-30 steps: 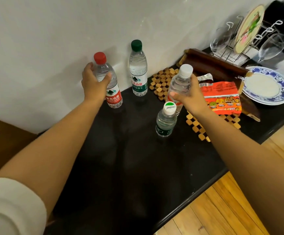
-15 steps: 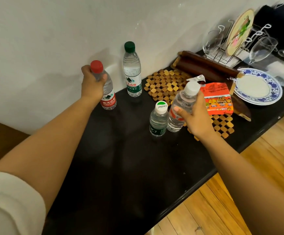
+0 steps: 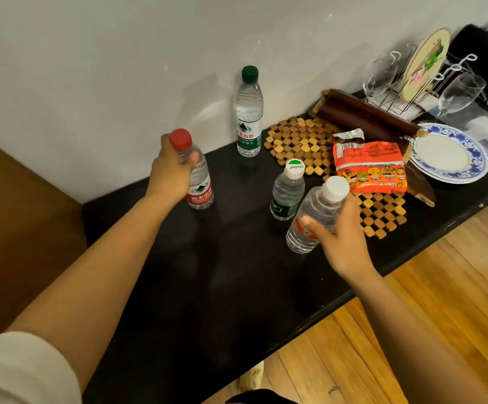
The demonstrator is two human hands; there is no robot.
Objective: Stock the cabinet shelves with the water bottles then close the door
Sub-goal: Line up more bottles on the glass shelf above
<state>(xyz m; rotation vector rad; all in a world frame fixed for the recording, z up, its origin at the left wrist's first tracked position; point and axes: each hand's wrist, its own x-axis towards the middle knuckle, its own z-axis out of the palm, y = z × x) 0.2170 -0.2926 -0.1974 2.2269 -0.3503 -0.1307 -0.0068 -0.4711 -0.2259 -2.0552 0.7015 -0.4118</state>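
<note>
Partly hidden by fingers (image 3: 191, 157), red-capped bottle (image 3: 200, 182), label obscured

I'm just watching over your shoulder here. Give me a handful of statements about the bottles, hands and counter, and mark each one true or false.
1. The left hand grips the red-capped bottle. True.
2. The right hand holds the green-capped bottle. False: it holds the white-capped bottle, tilted; the green-capped one stands untouched by the wall.
3. A small bottle with a green and white cap stands upright between the hands. True.
4. The blue-rimmed plate sits on the wooden floor. False: it rests on the black counter.
5. The orange snack packet lies on the wooden trivet. True.
</note>
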